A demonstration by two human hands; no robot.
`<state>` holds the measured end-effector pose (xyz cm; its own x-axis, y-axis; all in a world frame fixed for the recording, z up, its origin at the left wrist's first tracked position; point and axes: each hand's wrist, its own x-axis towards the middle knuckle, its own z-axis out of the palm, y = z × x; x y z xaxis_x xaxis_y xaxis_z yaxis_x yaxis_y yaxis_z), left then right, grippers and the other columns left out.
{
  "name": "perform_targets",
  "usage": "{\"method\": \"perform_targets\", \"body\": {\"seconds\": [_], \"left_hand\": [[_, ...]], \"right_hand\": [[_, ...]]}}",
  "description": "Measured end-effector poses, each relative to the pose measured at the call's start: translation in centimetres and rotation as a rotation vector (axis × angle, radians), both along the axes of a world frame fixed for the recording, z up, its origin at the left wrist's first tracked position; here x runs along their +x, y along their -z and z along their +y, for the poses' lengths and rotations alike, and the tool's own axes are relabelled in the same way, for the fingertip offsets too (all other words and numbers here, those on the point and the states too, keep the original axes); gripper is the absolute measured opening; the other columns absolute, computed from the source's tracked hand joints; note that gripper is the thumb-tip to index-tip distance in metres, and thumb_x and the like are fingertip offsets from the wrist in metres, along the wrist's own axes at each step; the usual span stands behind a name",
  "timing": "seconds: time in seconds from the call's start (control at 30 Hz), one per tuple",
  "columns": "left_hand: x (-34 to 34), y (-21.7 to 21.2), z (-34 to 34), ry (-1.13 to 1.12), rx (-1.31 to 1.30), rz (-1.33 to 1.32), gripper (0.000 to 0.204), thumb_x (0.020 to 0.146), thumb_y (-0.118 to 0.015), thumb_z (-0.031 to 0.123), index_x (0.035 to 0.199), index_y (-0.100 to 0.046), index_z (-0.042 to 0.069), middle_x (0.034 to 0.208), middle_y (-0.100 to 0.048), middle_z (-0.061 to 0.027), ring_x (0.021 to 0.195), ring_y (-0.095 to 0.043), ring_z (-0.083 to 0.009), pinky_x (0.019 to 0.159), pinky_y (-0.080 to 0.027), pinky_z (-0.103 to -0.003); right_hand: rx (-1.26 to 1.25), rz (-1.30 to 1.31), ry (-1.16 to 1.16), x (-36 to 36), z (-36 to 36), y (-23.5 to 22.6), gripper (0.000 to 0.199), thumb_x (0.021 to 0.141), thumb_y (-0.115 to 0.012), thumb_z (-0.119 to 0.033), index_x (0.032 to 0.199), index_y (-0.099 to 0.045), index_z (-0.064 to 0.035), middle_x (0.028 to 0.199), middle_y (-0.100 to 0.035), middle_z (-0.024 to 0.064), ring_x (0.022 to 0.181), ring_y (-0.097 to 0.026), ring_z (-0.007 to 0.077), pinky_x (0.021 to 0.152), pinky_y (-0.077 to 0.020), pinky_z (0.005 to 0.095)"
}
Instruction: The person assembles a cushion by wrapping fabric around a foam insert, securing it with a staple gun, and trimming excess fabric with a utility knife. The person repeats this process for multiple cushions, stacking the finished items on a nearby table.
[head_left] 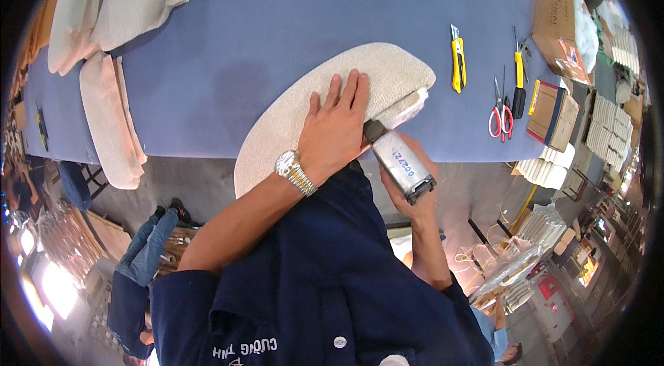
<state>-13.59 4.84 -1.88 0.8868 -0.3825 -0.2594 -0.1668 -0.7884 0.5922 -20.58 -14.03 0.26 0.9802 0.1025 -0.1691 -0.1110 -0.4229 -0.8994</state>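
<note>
Navy shirt cloth [297,262] sits closest to my camera, and just past it I have both hands in view. On my feed the left hand [333,124] rests palm down, fingers slightly apart, on a cream fabric-covered panel [277,134]. The right hand [397,189] is wrapped around a silver staple gun [402,162].

What I read most closely is the angle: under the left hand, the panel's long axis runs from left of that wrist out beyond the fingertips to the right. The gun slants across that line, its dark nose just right of the left thumb, at the panel's near edge. I can't tell whether the nose touches. White padding [407,110] shows just ahead of it, right of the left fingers.

Farther out, right of both hands, I see a yellow utility knife [458,65], then red-handled scissors [495,121]. Well left of the left hand, more cream pieces [107,120] lie on the blue-grey table [207,89].
</note>
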Motion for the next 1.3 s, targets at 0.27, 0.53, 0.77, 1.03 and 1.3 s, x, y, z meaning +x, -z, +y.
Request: {"method": "perform_targets", "body": {"seconds": [0.27, 0.53, 0.77, 1.03, 1.3], "left_hand": [[0.7, 0.0, 0.1, -0.037, -0.027, 0.030, 0.089, 0.083, -0.079, 0.021, 0.155, -0.032, -0.003, 0.161, -0.038, -0.0249, 0.149, -0.037, -0.0430, 0.115, -0.038, -0.065], [0.4, 0.7, 0.3, -0.041, -0.042, 0.051, 0.103, 0.075, -0.081, 0.015, 0.160, -0.025, -0.001, 0.163, -0.036, -0.0258, 0.151, -0.034, -0.0441, 0.118, -0.036, -0.060], [0.9, 0.3, 0.3, 0.003, -0.061, 0.070, 0.095, 0.083, -0.076, 0.019, 0.160, -0.023, -0.001, 0.164, -0.032, -0.0276, 0.152, -0.030, -0.0456, 0.119, -0.031, -0.065], [4.5, 1.6, 6.4, 0.172, -0.642, 0.498, 0.089, 0.098, -0.064, 0.048, 0.166, -0.019, 0.010, 0.170, -0.017, -0.0270, 0.160, -0.009, -0.0399, 0.126, -0.012, -0.058], [0.3, 1.9, 7.3, 0.139, -0.239, 0.281, 0.089, 0.100, -0.055, 0.059, 0.166, -0.017, 0.014, 0.172, -0.011, -0.0243, 0.159, -0.008, -0.0411, 0.125, -0.014, -0.062]], "right_hand": [[0.107, 0.008, 0.120, -1.4, 1.0, 1.2, 0.053, 0.080, -0.075, -0.004, 0.131, -0.062, 0.0039, 0.118, -0.071, 0.0165, 0.103, -0.070, 0.0203, 0.092, -0.0529, 0.0311], [0.072, -0.021, 0.015, -1.3, 0.1, 0.9, 0.060, 0.075, -0.078, -0.005, 0.132, -0.062, 0.0034, 0.119, -0.071, 0.0190, 0.102, -0.072, 0.0272, 0.091, -0.0537, 0.0328], [0.072, 0.051, 0.011, -0.2, 0.8, 0.5, 0.059, 0.075, -0.076, -0.004, 0.132, -0.061, 0.0011, 0.115, -0.071, 0.0147, 0.099, -0.070, 0.0201, 0.090, -0.0527, 0.0298], [0.093, -0.007, 0.083, -0.9, 1.7, 0.7, 0.049, 0.080, -0.075, -0.002, 0.128, -0.064, 0.0023, 0.113, -0.072, 0.0126, 0.100, -0.069, 0.0173, 0.091, -0.0520, 0.0303], [0.086, -0.086, 0.112, -1.0, 2.7, 1.1, 0.048, 0.081, -0.075, -0.003, 0.127, -0.064, 0.0035, 0.114, -0.072, 0.0134, 0.101, -0.068, 0.0169, 0.092, -0.0520, 0.0309]]}}
